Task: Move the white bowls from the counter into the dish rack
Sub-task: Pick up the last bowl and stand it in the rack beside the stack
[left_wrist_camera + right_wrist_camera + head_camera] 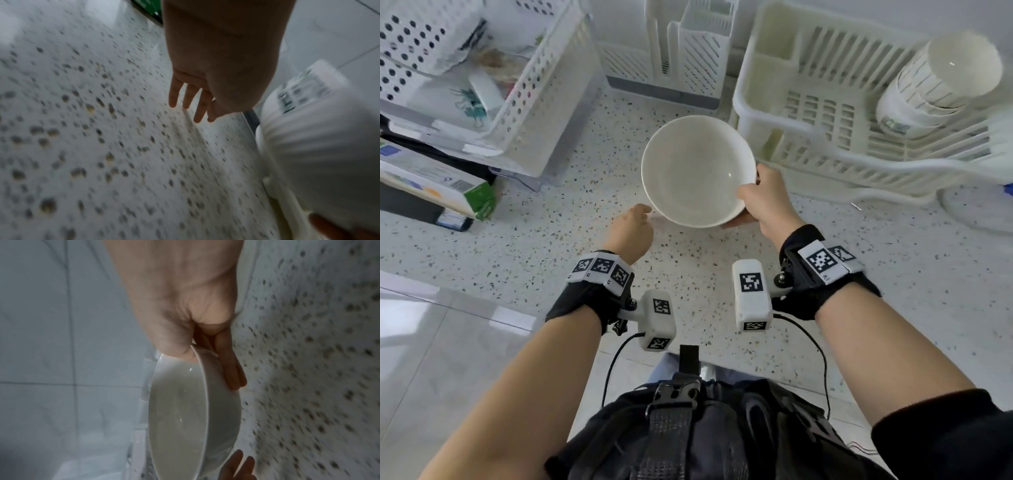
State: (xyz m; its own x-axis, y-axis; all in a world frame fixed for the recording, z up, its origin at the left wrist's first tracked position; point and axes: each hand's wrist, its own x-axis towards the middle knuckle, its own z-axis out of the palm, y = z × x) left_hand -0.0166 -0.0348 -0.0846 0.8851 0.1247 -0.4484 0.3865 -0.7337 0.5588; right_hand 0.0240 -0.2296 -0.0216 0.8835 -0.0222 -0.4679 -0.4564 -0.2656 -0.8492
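Observation:
A white bowl hangs above the speckled counter, tilted toward me. My right hand pinches its right rim, thumb inside, fingers under the outer wall of the bowl. My left hand hovers just left of the bowl with straight fingers and holds nothing. The cream dish rack stands at the right. A stack of white bowls lies on its side in the rack's far right part.
A perforated white basket with odds and ends fills the back left. A slotted white utensil holder stands at the back centre. Boxes lie at the left edge. The counter's front edge runs just before my waist.

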